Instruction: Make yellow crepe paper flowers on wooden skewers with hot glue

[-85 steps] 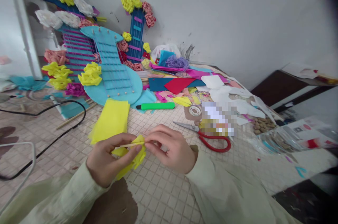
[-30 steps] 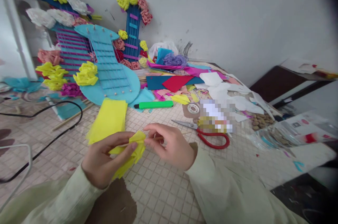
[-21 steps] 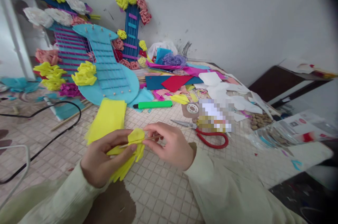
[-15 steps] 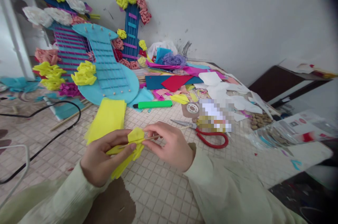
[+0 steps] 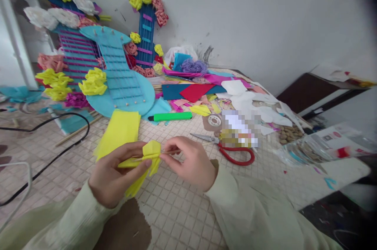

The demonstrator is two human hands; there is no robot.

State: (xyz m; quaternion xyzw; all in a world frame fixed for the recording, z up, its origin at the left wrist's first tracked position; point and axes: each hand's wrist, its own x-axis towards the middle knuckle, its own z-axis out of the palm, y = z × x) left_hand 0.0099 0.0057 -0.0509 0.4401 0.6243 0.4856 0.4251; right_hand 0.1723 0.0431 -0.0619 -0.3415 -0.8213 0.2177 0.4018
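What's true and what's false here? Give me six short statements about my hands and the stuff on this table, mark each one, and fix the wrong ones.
1. The scissors lie on the table. True.
2. The left hand holds yellow paper beside the right hand. True.
3. The right hand holds the scissors. False: it holds a thin stick.
4. The flat yellow sheets lie nearer the hands than the light blue guitar-shaped board. True.
5. The yellow sheets lie to the right of the scissors. False: they lie to the left.
6. The scissors have blue handles. False: the handles are red.
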